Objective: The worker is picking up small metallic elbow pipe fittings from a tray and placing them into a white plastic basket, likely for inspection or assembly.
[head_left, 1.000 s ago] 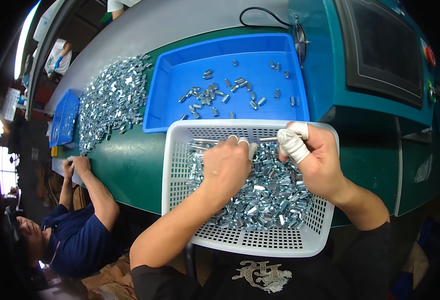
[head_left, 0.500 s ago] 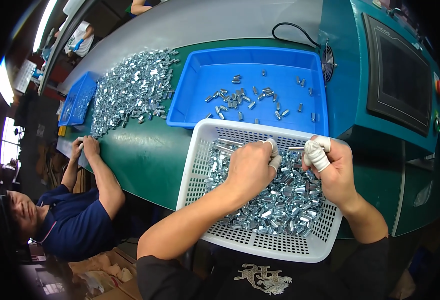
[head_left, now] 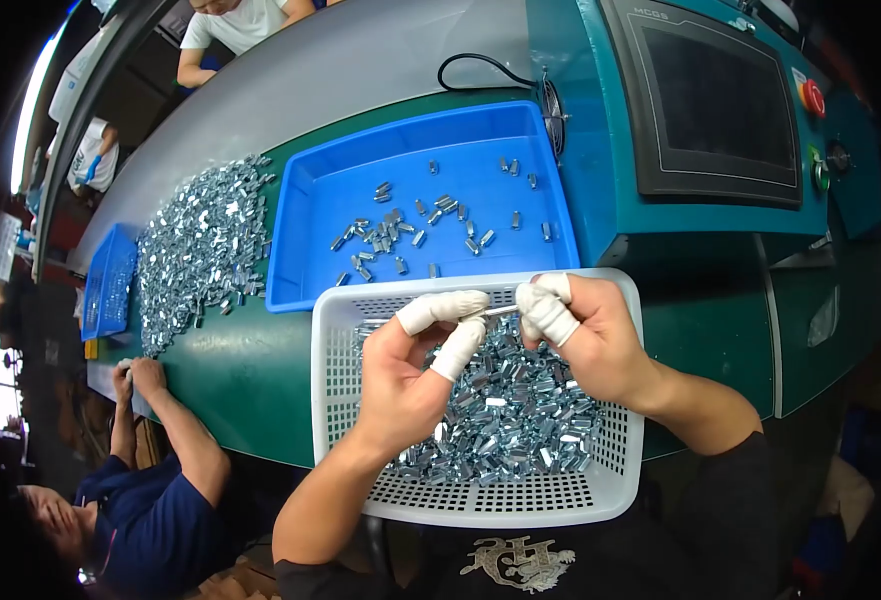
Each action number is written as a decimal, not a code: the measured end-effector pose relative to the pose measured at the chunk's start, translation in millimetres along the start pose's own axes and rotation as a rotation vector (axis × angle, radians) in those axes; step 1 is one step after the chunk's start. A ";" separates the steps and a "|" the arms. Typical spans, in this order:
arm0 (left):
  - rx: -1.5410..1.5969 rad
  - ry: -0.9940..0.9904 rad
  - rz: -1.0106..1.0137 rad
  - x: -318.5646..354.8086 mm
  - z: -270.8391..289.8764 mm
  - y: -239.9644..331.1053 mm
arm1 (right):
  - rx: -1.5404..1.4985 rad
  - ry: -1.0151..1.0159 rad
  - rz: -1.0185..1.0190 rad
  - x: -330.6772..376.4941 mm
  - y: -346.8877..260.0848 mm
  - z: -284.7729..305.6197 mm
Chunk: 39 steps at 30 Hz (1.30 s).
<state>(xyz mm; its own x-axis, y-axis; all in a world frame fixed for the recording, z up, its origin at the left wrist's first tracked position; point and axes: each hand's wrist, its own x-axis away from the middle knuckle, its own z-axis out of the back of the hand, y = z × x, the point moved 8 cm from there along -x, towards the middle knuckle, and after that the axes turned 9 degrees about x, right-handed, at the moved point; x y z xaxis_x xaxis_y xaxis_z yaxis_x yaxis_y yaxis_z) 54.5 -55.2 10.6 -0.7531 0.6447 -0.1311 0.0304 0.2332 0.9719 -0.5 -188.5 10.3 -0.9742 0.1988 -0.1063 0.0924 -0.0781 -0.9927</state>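
Observation:
Both my hands meet above the far part of a white perforated basket (head_left: 475, 505), which holds a heap of small shiny hex nuts (head_left: 510, 420), long like couplings. My right hand (head_left: 595, 340), with white finger cots on thumb and fingers, is closed on a thin metal rod (head_left: 501, 311). The rod's other end runs to the fingertips of my left hand (head_left: 410, 375). That hand also wears white cots and is closed in a pinch; whatever piece it grips there is hidden by the fingers.
Behind the basket lies a blue tray (head_left: 300, 225) with scattered nuts. A large nut pile (head_left: 205, 240) covers the green table (head_left: 230, 380) at left, beside a smaller blue bin (head_left: 110, 285). A teal machine with a screen (head_left: 715, 105) stands right. A co-worker's hands (head_left: 140, 375) are at the table's left.
My left hand has come up off the nuts and turned, its fingertips now at the rod in my right hand. The view has swung, so the trays and machine appear further left.

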 end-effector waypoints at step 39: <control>-1.245 -0.289 0.014 7.2 -17.1 -32.4 | -0.102 -0.078 -0.140 0.0 10.6 -3.9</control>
<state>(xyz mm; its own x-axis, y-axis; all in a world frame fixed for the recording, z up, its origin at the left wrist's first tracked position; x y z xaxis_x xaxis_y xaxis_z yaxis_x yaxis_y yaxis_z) 36.9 -70.6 -18.6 -0.5831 0.8124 -0.0041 -0.7143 -0.5102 0.4791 1.2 -185.5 -0.5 -0.9917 0.1238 0.0343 -0.0290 0.0450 -0.9986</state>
